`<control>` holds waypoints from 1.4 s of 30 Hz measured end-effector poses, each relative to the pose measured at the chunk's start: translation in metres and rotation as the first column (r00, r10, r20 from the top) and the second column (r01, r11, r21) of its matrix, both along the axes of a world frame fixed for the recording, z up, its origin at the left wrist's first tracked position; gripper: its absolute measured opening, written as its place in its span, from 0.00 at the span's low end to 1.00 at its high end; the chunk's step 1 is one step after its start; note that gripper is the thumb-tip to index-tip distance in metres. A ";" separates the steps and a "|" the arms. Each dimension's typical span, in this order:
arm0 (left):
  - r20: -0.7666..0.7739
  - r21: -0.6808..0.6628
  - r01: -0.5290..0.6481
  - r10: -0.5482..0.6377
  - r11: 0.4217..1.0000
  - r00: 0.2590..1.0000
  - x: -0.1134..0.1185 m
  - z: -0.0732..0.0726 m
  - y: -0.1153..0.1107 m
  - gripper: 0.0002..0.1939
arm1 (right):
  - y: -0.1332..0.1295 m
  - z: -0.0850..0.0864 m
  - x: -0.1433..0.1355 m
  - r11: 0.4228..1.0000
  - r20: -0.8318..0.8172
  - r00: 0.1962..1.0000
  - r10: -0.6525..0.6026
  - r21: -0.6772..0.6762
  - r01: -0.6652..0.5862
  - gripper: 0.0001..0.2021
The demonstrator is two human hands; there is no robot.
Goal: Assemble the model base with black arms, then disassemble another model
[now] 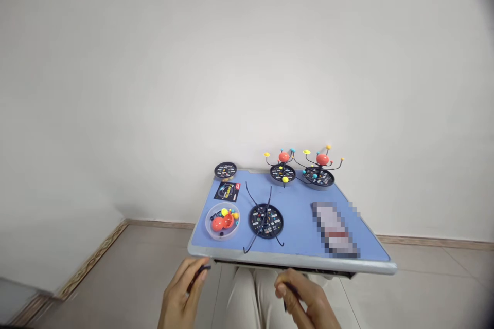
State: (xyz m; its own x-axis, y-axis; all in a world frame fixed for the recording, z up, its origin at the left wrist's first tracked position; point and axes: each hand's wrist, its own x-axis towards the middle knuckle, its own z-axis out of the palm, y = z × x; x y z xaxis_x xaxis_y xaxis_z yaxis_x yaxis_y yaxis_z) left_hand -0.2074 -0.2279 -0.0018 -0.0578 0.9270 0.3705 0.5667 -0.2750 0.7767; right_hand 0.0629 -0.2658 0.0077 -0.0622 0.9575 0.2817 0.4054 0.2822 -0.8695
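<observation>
My left hand is closed on a thin black rod, in front of the table's near left corner. Below the near edge, my right hand grips another black rod, mostly hidden by its fingers. Beyond the hands lies a round black base printed with small pictures. Several long black arms with bent ends cross over it and reach past its rim. To its left stands a clear round tub holding red half-balls and small coloured balls.
Two planet models with red balls stand at the back right of the blue table. A black round lid and a printed card are back left. A pixelated flat object lies at right.
</observation>
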 end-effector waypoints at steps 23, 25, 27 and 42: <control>-0.576 -0.219 -0.048 -0.089 0.975 0.813 0.033 0.006 0.111 0.12 | 0.211 0.035 -0.120 0.988 0.821 0.551 0.153 -0.131 -0.078 0.10; -0.547 -0.184 -0.035 -0.073 0.982 0.834 0.031 0.006 0.109 0.12 | 0.209 0.040 -0.117 0.990 0.818 0.558 0.143 -0.119 -0.079 0.10; -0.484 -0.129 -0.012 -0.053 0.992 0.873 0.029 0.006 0.105 0.13 | 0.204 0.049 -0.106 0.993 0.811 0.573 0.121 -0.091 -0.082 0.11; 0.001 -0.098 0.286 -0.287 0.953 0.958 0.085 -0.004 0.109 0.13 | 0.159 0.047 0.040 0.998 0.515 0.856 -0.040 -0.016 0.056 0.12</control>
State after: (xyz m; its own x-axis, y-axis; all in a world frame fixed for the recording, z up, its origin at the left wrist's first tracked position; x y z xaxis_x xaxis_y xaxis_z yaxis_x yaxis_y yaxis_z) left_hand -0.1225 -0.1186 -0.0061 0.2197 0.9351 0.2779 0.4850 -0.3519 0.8006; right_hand 0.1033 -0.1069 0.0549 -0.1441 0.9703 0.1944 0.8093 0.2286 -0.5411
